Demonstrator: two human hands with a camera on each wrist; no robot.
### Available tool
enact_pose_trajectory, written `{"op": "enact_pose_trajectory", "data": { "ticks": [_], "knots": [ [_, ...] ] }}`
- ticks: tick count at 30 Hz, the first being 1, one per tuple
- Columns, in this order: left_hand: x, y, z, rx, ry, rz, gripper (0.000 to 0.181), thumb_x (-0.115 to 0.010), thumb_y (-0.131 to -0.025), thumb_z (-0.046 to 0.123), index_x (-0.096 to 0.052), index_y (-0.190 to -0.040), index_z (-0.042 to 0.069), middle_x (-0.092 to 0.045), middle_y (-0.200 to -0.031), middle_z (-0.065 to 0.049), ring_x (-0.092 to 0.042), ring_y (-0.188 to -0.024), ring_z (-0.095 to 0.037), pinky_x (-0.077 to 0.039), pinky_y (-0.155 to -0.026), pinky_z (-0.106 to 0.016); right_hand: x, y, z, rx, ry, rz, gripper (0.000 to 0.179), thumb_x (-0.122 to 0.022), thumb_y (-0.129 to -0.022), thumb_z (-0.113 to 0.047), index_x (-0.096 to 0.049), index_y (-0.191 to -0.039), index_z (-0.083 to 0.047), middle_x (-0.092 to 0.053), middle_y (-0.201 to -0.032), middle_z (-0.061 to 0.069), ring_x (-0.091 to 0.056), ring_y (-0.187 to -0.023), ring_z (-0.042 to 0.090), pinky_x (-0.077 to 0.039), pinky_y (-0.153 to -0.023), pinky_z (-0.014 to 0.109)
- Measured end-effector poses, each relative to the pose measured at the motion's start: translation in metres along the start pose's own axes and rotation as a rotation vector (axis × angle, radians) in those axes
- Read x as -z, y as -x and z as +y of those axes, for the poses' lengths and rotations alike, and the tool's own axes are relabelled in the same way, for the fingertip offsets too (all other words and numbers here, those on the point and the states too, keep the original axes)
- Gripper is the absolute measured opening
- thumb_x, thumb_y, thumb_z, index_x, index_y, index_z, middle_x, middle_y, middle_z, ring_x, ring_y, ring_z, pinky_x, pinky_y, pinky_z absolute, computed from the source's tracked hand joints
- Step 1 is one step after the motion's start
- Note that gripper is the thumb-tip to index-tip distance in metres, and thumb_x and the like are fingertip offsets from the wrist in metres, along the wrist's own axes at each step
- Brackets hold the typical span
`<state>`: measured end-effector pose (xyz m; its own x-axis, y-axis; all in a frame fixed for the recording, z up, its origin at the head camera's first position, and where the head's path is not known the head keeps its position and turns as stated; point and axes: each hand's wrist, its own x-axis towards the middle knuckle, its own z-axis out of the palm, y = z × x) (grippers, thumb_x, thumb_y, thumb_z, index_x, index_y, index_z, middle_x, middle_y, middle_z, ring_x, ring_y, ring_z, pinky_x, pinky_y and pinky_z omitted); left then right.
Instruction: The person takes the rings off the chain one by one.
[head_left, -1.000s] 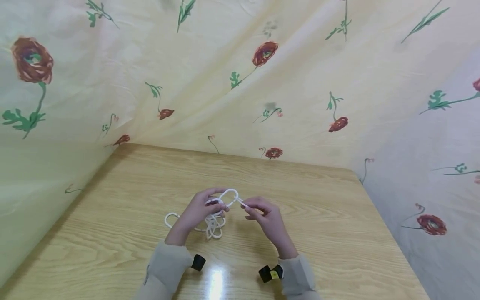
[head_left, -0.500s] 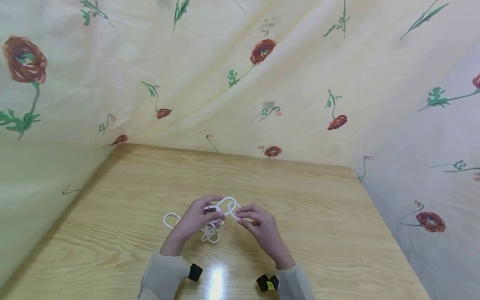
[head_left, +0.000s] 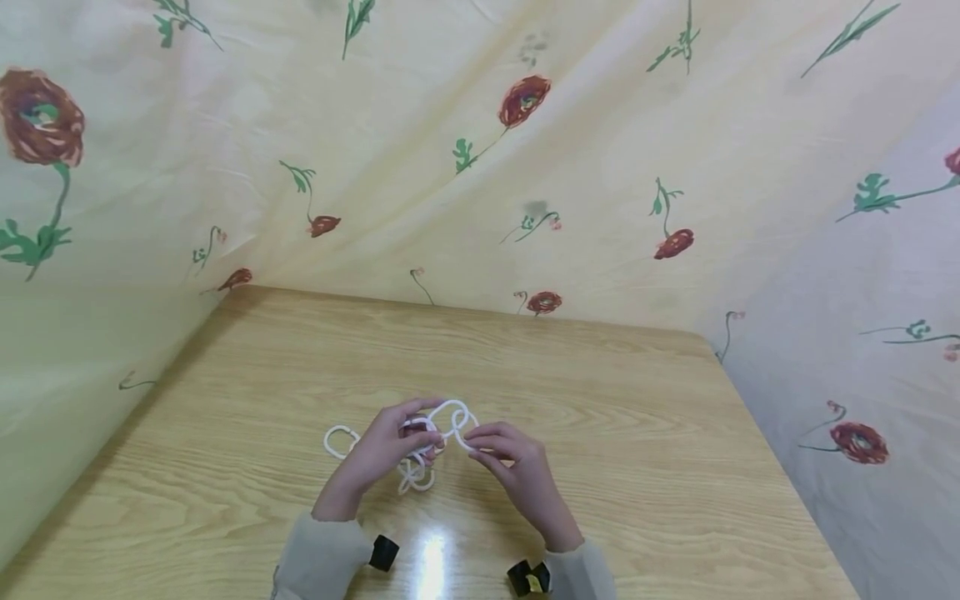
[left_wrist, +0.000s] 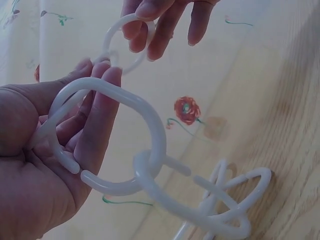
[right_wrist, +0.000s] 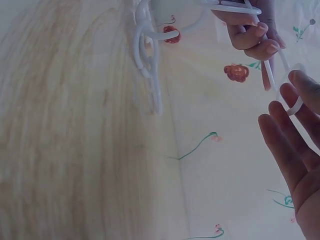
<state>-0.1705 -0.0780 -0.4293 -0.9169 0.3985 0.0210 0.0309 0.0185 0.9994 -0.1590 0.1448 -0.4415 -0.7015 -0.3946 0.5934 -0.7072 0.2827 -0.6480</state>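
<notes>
My left hand [head_left: 386, 442] holds part of a chain of white plastic links, with one open-gapped link [left_wrist: 160, 135] lying across its fingers in the left wrist view. More joined links [head_left: 422, 481] hang below that hand. Between thumb and fingers, my right hand [head_left: 517, 462] pinches an end link [right_wrist: 297, 106]. This end link crosses through the link [head_left: 450, 402] raised at my left fingertips. Whether the end link's gap is at the crossing cannot be made out. The other fingers of my right hand are spread in the right wrist view.
A white loop [head_left: 330, 442] of the chain lies on the wooden table [head_left: 600, 400] left of my left wrist. Flower-printed cloth [head_left: 420, 183] hangs behind the table and at both sides. Black wrist devices [head_left: 384, 552] sit at both cuffs.
Both hands have moved slightly down and left in the head view, staying close together. The end link in my right hand has turned from nearly edge-on to show its loop.
</notes>
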Motion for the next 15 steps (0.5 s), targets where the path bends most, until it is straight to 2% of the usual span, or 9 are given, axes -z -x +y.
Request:
{"op": "enact_pose_trajectory", "data": {
  "ticks": [5, 9, 15],
  "knots": [
    [0.0004, 0.0004, -0.0019, -0.012, 0.012, -0.005, 0.050, -0.058, -0.093, 0.000, -0.042, -0.141, -0.006, -0.065, -0.098, -0.028, -0.065, -0.073, -0.011, -0.060, -0.067, -0.022, -0.0003, 0.0018, 0.0033, 0.038, 0.003, -0.002, 0.014, -0.069, -0.084, 0.003, -0.073, -0.096, -0.002, -0.071, -0.100, 0.011, -0.069, -0.092, 0.021, -0.060, -0.074, 0.021],
    [0.0001, 0.0014, -0.0019, -0.011, 0.014, -0.005, 0.050, -0.058, -0.093, -0.001, -0.042, -0.141, -0.006, -0.066, -0.097, -0.024, -0.066, -0.075, -0.014, -0.061, -0.068, -0.024, -0.0011, 0.0026, 0.0051, 0.084, 0.018, 0.007, 0.015, -0.069, -0.083, 0.005, -0.073, -0.096, -0.002, -0.071, -0.099, 0.012, -0.069, -0.091, 0.021, -0.060, -0.076, 0.021],
    [-0.0006, 0.0025, -0.0037, -0.003, 0.012, -0.003, 0.051, -0.058, -0.093, -0.001, -0.041, -0.141, -0.006, -0.066, -0.099, -0.027, -0.067, -0.076, -0.018, -0.061, -0.069, -0.025, -0.0021, 0.0036, 0.0056, 0.104, 0.042, 0.016, 0.015, -0.070, -0.082, 0.006, -0.073, -0.094, -0.001, -0.071, -0.099, 0.011, -0.070, -0.091, 0.022, -0.058, -0.081, 0.018]
  ]
}}
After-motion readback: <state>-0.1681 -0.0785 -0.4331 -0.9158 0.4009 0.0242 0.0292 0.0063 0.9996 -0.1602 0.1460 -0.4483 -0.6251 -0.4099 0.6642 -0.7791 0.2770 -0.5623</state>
